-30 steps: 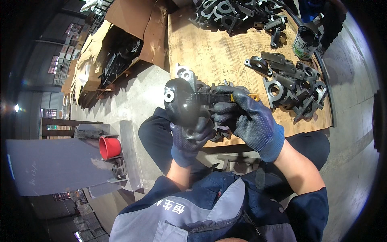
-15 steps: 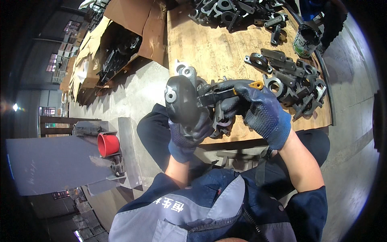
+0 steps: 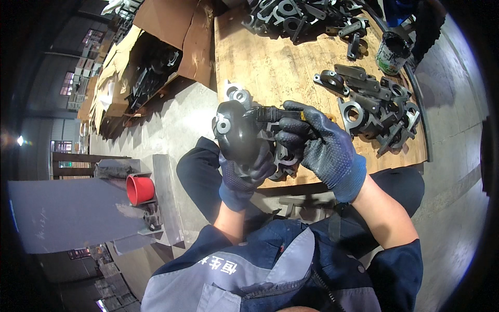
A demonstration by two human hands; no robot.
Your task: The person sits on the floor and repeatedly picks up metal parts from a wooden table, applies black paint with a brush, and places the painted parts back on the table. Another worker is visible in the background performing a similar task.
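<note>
A rounded black metal part (image 3: 236,138) with a bare ring-shaped hole in its face is held up over the near left edge of the table. My left hand (image 3: 244,174), in a dark blue dotted work glove, is closed round it from below. My right hand (image 3: 330,151), gloved alike, grips a paintbrush (image 3: 270,114) with a yellow handle and black bristles. The bristle end touches the upper right side of the part. Behind and below my hands lie more metal parts (image 3: 283,169), partly hidden by the gloves.
The wooden table (image 3: 249,57) carries a heap of black castings (image 3: 296,21) at the far end and another heap (image 3: 382,106) at right. A paint-smeared can (image 3: 392,54) stands by the right edge. An open cardboard box (image 3: 174,26) and a red bucket (image 3: 140,189) are at left.
My right hand has turned and shifted slightly left, and the brush has moved up and left onto the part's upper right side. The part has tilted a little in my left hand.
</note>
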